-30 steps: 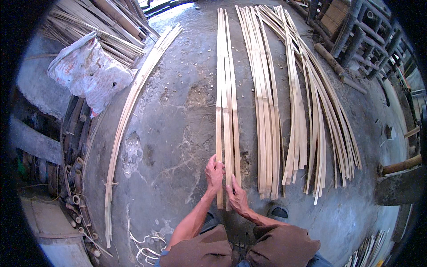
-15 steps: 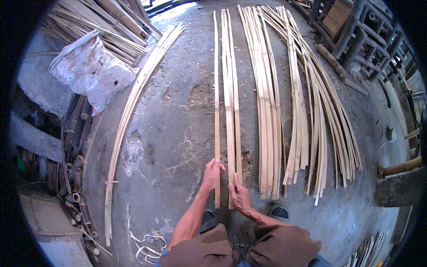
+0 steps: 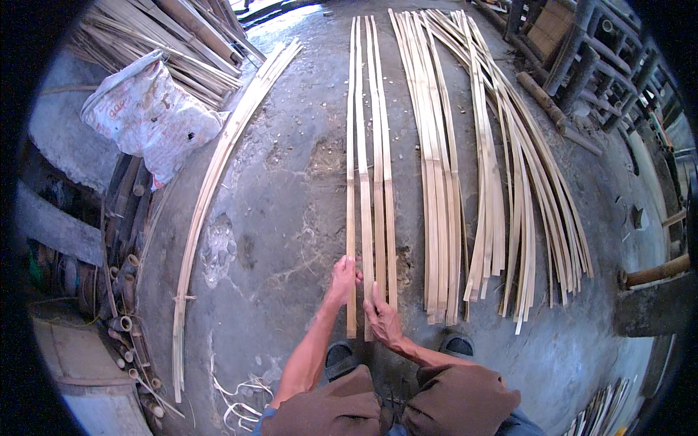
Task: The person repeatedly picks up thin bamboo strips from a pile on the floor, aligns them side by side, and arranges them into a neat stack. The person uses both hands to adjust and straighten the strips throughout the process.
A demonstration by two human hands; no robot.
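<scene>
Near the strip's lower end, my left hand (image 3: 343, 280) is closed on a long, pale bamboo strip (image 3: 350, 211). My right hand (image 3: 384, 321) pinches a second bamboo strip (image 3: 365, 218) just to its right, with the thumb pointing up along it. Both strips run nearly straight away from me, side by side with a narrow gap. Right of them are two more bamboo strips (image 3: 384, 192), a thin gap between them, their near ends close to my right hand. Part of my left fingers is hidden behind the strip.
Bundles of bamboo strips (image 3: 440, 218) fan out on the concrete floor (image 3: 291, 189) to the right. A tied bundle (image 3: 207, 182) curves along the left, by a white sack (image 3: 153, 116) and stacked bamboo poles (image 3: 127, 280). A bamboo frame (image 3: 582, 65) stands far right. Curly shavings (image 3: 240, 403) lie at lower left.
The strip in my right hand has moved left, away from its neighbours, which now show as separate strips. My right hand shifted left with it; my left hand and its strip moved slightly left.
</scene>
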